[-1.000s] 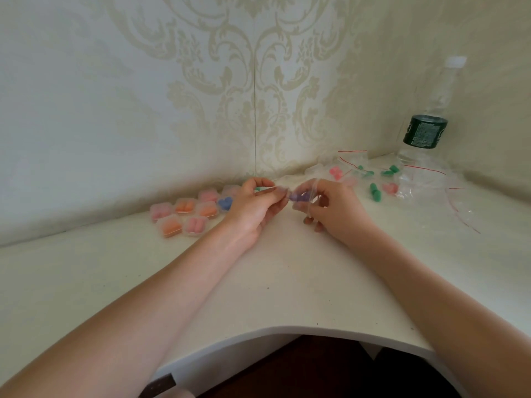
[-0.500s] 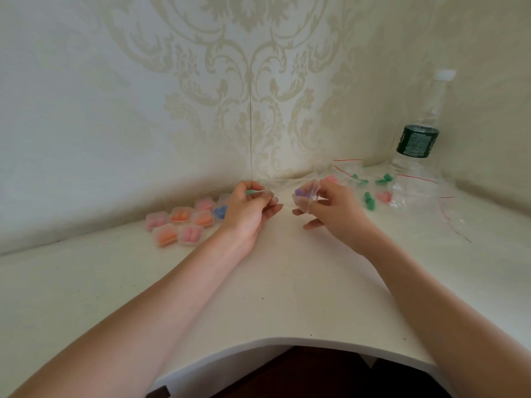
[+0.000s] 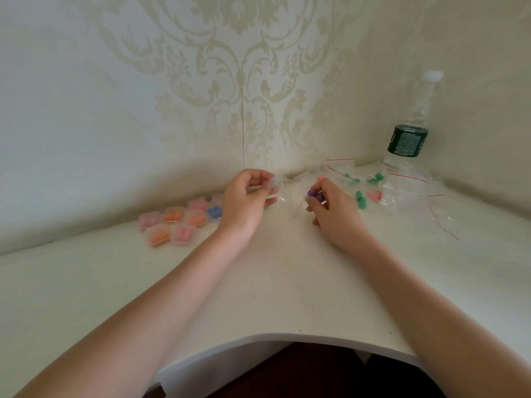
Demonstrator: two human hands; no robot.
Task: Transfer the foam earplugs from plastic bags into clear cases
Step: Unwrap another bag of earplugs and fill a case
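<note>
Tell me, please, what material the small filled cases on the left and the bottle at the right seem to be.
Filled cases: probably translucent, frosted plastic; coloured plugs show through hazily. Bottle: likely clear, glossy plastic; the wall shows through it, with a dark green label.

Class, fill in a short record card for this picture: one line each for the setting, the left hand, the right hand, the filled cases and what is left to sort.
setting: white corner table
left hand: holds a clear case
right hand: pinches purple earplugs
filled cases: clustered left of the hands, holding pink, orange and blue plugs
left to sort: green and pink earplugs in plastic bags on the right
also there: bottle
</note>
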